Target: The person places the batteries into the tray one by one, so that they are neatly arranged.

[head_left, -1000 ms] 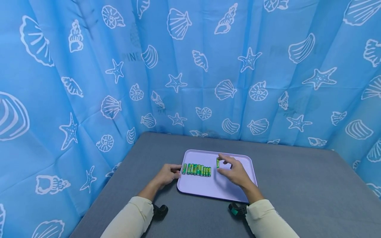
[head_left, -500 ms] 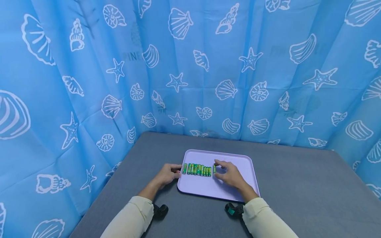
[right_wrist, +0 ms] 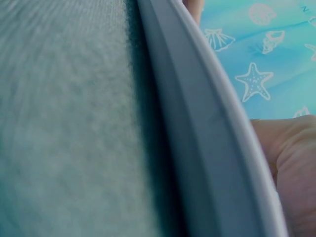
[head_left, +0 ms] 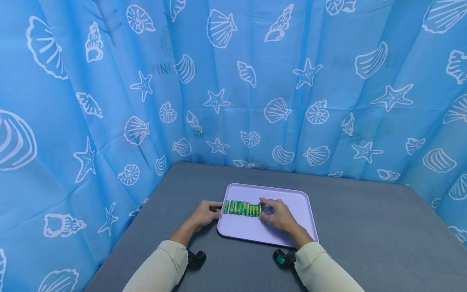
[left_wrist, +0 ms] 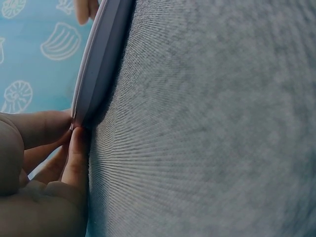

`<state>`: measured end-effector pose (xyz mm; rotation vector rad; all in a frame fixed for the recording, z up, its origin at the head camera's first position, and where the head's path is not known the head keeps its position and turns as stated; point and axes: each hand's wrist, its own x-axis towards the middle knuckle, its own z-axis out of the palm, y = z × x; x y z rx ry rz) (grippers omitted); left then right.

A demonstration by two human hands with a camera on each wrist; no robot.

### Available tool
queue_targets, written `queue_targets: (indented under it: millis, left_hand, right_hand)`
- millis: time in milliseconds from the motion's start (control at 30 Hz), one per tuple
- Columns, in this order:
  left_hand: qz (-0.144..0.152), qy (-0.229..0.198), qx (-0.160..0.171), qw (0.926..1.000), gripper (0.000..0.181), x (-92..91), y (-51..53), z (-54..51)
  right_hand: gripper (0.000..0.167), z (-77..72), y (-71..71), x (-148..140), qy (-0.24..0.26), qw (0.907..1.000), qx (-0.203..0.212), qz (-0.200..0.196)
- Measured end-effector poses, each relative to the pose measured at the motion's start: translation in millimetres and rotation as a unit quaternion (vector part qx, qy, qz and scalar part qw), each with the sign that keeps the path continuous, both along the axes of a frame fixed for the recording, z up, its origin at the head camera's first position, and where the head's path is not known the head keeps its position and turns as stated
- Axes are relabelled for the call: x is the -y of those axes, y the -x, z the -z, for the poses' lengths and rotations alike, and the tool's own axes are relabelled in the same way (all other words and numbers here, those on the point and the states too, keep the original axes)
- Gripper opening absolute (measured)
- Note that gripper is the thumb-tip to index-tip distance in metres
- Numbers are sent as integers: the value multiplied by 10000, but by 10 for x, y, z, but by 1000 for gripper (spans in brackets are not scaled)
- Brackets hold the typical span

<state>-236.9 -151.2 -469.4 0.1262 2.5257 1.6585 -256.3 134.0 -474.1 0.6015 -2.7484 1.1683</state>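
Observation:
On the lilac tray (head_left: 251, 230) lies a row of green-and-yellow batteries (head_left: 243, 208), side by side and upright to my view; the ones at the right end look smaller. One battery (head_left: 226, 207) lies slightly apart at the row's left end. My right hand (head_left: 280, 217) holds a small battery (head_left: 260, 209) by its two ends, thumb at the near end, against the right end of the row. With thumb and fingertips my left hand (head_left: 202, 214) pinches the tray's left rim, as the left wrist view shows. The tray wall hides the batteries from both wrist views.
The tray rests on a grey cloth-covered table (head_left: 365, 227). A blue curtain (head_left: 233, 93) with white shell and starfish prints hangs behind and to the left. Black wrist devices (head_left: 197, 259) sit under both cuffs.
My right hand has come left and down, carrying the battery from above the tray to the right end of the row. The left hand stays at the rim.

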Motion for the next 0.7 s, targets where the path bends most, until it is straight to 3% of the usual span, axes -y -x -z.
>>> queue_targets:
  millis: [367,700]
  left_hand:
    - [4,13,36,10000,38,-16,27,1]
    - [-43,22,215,9998,37,-21,35,-16]
  right_hand:
    - [61,-33,-10,8,-377,9991,127,170]
    - [61,-121,-4,-102,-125,9998,166,12]
